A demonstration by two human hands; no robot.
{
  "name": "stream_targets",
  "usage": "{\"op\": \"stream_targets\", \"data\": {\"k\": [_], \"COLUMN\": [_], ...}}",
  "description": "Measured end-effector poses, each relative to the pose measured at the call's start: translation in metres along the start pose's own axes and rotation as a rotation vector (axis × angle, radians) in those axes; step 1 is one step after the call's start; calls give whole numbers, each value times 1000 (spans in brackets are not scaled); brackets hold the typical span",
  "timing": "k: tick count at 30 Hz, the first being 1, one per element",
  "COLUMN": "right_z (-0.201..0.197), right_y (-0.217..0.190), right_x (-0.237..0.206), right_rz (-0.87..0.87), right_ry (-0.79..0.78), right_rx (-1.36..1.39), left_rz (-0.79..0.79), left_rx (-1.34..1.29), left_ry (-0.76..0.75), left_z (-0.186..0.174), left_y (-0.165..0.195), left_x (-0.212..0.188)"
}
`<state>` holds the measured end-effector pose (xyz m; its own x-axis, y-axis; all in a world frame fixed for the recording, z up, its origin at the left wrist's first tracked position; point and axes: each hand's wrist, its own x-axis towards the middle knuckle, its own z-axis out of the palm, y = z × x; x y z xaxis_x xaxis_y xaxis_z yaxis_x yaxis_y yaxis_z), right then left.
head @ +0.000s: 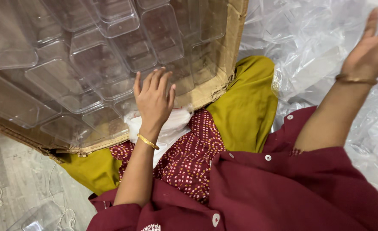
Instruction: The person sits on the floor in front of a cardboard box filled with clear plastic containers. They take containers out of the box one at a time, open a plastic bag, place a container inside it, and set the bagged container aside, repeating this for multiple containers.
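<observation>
At frame centre, left hand point(154, 99) resting, fingers apart, on clear plastic containers point(90, 64) in cardboard box point(223, 72); right hand point(370, 49) lifting open at upper right over plastic wrap point(308, 38).

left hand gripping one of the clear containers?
No. The left hand lies flat with fingers spread on the clear plastic containers in the cardboard box, closed around nothing.

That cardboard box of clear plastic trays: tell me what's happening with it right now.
A seated person has the cardboard box resting against their lap, packed with clear plastic trays. Their left hand lies flat, fingers spread, on the trays near the box's torn edge. Their right hand is raised, open, over a heap of clear plastic bags beside them. Neither hand grips anything.
</observation>
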<state>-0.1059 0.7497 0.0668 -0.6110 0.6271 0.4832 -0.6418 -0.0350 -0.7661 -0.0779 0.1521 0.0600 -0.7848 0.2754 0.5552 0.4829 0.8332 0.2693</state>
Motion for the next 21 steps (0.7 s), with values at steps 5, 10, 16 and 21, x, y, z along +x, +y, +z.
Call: {"op": "stream_targets", "data": {"k": [5,10,16,21], "right_z": [56,82,76,91], "right_y": [1,21,30,16], "right_x": [-141,-205,-182,-183], "right_rz": [-174,131,77,-132], "right_ry": [65,145,312,266], "right_rx": [-1167,-1271,-793,-432], "left_rz": [7,9,2,2], "left_rx": [-23,-16,-15,-15], "left_ry": [-4,-11,-2,10], "left_z": [2,2,1,1], "left_y": [-1,0,1,1], "left_x": [-1,-1,-1,-1]}}
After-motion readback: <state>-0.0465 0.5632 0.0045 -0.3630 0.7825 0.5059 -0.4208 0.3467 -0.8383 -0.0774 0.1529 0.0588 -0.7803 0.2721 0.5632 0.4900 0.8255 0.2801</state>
